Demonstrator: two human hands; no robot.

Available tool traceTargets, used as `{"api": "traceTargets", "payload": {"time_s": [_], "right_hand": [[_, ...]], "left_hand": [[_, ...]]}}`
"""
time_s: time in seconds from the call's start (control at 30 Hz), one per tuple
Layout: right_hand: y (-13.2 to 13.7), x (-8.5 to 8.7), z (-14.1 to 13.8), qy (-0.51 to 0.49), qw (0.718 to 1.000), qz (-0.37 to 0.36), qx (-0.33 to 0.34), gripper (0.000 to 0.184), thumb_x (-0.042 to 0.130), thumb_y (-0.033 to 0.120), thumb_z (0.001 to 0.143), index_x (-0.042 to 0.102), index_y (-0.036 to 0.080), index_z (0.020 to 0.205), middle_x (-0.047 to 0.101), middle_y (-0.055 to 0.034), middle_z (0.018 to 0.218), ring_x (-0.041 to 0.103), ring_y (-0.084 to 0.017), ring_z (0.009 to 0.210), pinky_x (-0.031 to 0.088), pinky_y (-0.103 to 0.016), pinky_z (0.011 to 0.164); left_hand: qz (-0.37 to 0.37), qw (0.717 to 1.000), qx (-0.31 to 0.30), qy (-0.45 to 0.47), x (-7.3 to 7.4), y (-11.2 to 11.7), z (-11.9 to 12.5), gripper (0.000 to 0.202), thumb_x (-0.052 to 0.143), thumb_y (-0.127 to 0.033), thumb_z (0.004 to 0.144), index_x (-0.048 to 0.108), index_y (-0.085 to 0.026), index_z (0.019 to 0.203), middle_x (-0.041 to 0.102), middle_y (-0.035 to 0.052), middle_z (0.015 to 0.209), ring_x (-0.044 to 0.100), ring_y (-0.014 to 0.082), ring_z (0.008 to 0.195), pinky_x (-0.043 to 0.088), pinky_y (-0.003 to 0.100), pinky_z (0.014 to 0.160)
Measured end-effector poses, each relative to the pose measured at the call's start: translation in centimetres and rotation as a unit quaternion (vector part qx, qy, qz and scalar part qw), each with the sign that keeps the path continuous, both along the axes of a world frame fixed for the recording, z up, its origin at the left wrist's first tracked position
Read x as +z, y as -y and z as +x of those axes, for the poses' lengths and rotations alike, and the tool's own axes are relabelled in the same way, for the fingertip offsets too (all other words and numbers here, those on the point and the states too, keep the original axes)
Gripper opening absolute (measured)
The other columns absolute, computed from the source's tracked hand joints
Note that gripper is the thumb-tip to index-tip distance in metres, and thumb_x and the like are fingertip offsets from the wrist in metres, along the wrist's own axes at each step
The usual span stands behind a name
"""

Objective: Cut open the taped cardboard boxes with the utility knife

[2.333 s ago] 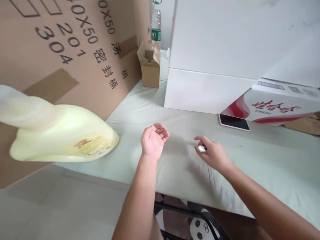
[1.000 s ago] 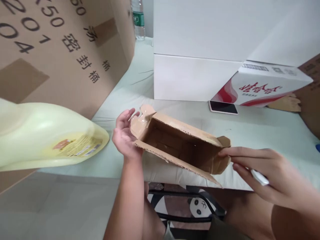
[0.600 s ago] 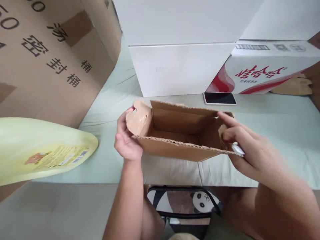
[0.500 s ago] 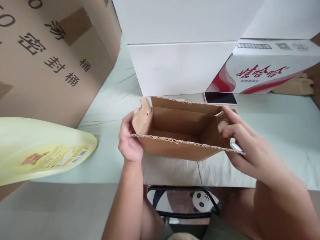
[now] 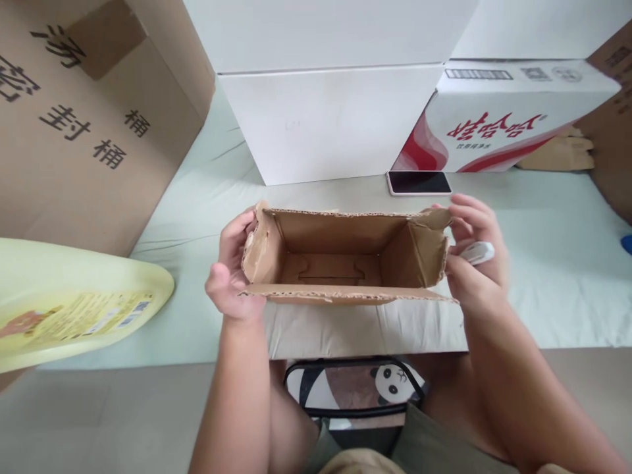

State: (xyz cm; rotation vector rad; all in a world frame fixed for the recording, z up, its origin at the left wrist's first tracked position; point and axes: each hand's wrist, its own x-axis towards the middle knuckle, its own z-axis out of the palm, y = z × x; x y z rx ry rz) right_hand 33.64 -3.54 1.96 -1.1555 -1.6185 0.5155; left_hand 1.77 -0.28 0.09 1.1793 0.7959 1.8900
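Note:
A small brown cardboard box (image 5: pixel 336 237) faces up with its flaps raised, and nothing lies inside it. Its cut edges look ragged. My left hand (image 5: pixel 237 270) grips the left end, fingers behind the side flap and thumb near the front corner. At the right end my right hand (image 5: pixel 476 247) holds the side flap. A small whitish object (image 5: pixel 478 253), whose kind I cannot make out, sticks out between the fingers of that hand. Beyond the box a phone (image 5: pixel 419 183) lies flat with a dark screen.
Large white boxes (image 5: pixel 340 125) stand behind, beside a red-and-white printed carton (image 5: pixel 488 122). A big brown carton (image 5: pixel 99 164) and a pale yellow bottle (image 5: pixel 83 296) are at the left. Below the table edge sits a panda-print bag (image 5: pixel 355 388).
My right hand has moved from inside the right end to its outer side, gripping the flap. The box has turned to show its bottom more squarely, and the view has shifted slightly.

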Motion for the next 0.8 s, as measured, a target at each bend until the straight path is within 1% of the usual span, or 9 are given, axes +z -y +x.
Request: {"api": "traceTargets", "payload": {"time_s": [0.07, 0.17, 0.27, 0.37, 0.47, 0.57, 0.63, 0.7, 0.8], "right_hand": [[-0.5, -0.2, -0.2, -0.061, 0.998, 0.009, 0.009, 0.031, 0.069, 0.038, 0.096, 0.061, 0.038, 0.126, 0.059, -0.0087, 0.145, 0.062, -0.034, 0.134, 0.062, -0.050, 0.091], [-1.0, -0.1, -0.3, -0.082, 0.995, 0.053, 0.029, 0.018, 0.075, 0.041, 0.092, 0.062, 0.033, 0.101, 0.070, -0.0060, 0.113, 0.071, -0.030, 0.115, 0.060, -0.054, 0.102], [-1.1, 0.5, 0.1, -0.047, 0.993, 0.077, 0.072, 0.015, 0.073, 0.041, 0.091, 0.064, 0.029, 0.090, 0.067, -0.0055, 0.094, 0.072, -0.028, 0.097, 0.062, -0.053, 0.092], [-0.9, 1.1, 0.8, -0.019, 0.993, 0.077, 0.083, 0.012, 0.072, 0.040, 0.090, 0.071, 0.028, 0.085, 0.068, -0.0065, 0.092, 0.071, -0.028, 0.091, 0.062, -0.050, 0.082], [-0.6, 1.4, 1.3, -0.005, 0.995, 0.076, 0.061, 0.018, 0.069, 0.038, 0.091, 0.082, 0.032, 0.101, 0.069, -0.0065, 0.094, 0.070, -0.027, 0.089, 0.060, -0.047, 0.079], [-0.4, 1.0, 1.4, 0.010, 0.995, 0.082, 0.051, 0.042, 0.067, 0.035, 0.092, 0.077, 0.039, 0.133, 0.071, -0.0051, 0.097, 0.067, -0.023, 0.085, 0.057, -0.039, 0.068], [-0.3, 0.7, 1.2, 0.008, 0.997, 0.063, 0.046, 0.054, 0.065, 0.034, 0.094, 0.066, 0.043, 0.148, 0.074, -0.0052, 0.108, 0.068, -0.023, 0.088, 0.055, -0.035, 0.063], [-0.2, 0.5, 0.8, 0.012, 0.999, 0.020, 0.044, 0.060, 0.063, 0.034, 0.097, 0.056, 0.043, 0.156, 0.075, -0.0061, 0.126, 0.072, -0.024, 0.097, 0.057, -0.035, 0.062], [-0.2, 0.2, 0.3, 0.051, 0.998, -0.020, 0.036, 0.055, 0.068, 0.034, 0.096, 0.061, 0.041, 0.150, 0.065, -0.0075, 0.150, 0.071, -0.030, 0.121, 0.064, -0.038, 0.072]], "left_hand": [[-0.011, 0.999, -0.033, 0.028, 0.3, 0.1, 0.3, 0.056, 0.053, -0.069, 0.093, 0.078, -0.026, 0.120, 0.074, 0.0073, 0.135, 0.066, 0.0335, 0.128, 0.051, 0.049, 0.113], [-0.017, 0.994, -0.084, 0.067, 0.5, 0.3, 0.6, 0.051, 0.057, -0.061, 0.093, 0.078, -0.025, 0.123, 0.075, 0.0061, 0.137, 0.070, 0.0289, 0.121, 0.057, 0.043, 0.106], [-0.031, 0.990, -0.113, 0.073, 0.7, 0.5, 0.8, 0.046, 0.061, -0.056, 0.094, 0.079, -0.024, 0.123, 0.076, 0.0055, 0.137, 0.071, 0.0243, 0.118, 0.060, 0.035, 0.098], [-0.037, 0.990, -0.113, 0.073, 0.7, 0.7, 0.8, 0.049, 0.059, -0.060, 0.095, 0.079, -0.025, 0.122, 0.076, 0.0062, 0.137, 0.070, 0.0255, 0.117, 0.061, 0.036, 0.096], [-0.033, 0.993, -0.093, 0.062, 0.3, 0.6, 0.7, 0.052, 0.058, -0.065, 0.093, 0.081, -0.025, 0.120, 0.078, 0.0064, 0.127, 0.071, 0.0251, 0.110, 0.061, 0.035, 0.091], [-0.034, 0.997, -0.062, 0.040, -0.1, 0.3, 0.3, 0.054, 0.057, -0.065, 0.093, 0.081, -0.025, 0.121, 0.078, 0.0071, 0.115, 0.071, 0.0248, 0.105, 0.059, 0.035, 0.094], [-0.045, 0.997, -0.059, 0.006, -0.2, 0.2, 0.0, 0.058, 0.055, -0.068, 0.092, 0.082, -0.025, 0.119, 0.075, 0.0095, 0.122, 0.070, 0.0281, 0.114, 0.057, 0.039, 0.103], [-0.061, 0.994, -0.072, -0.054, -0.2, 0.1, -0.6, 0.061, 0.056, -0.070, 0.089, 0.084, -0.023, 0.116, 0.070, 0.0113, 0.136, 0.064, 0.0319, 0.129, 0.052, 0.041, 0.114], [-0.084, 0.981, -0.093, -0.149, -0.1, -0.1, -1.4, 0.054, 0.068, -0.064, 0.081, 0.084, -0.027, 0.117, 0.063, 0.0090, 0.148, 0.050, 0.0352, 0.148, 0.043, 0.042, 0.125]]}}
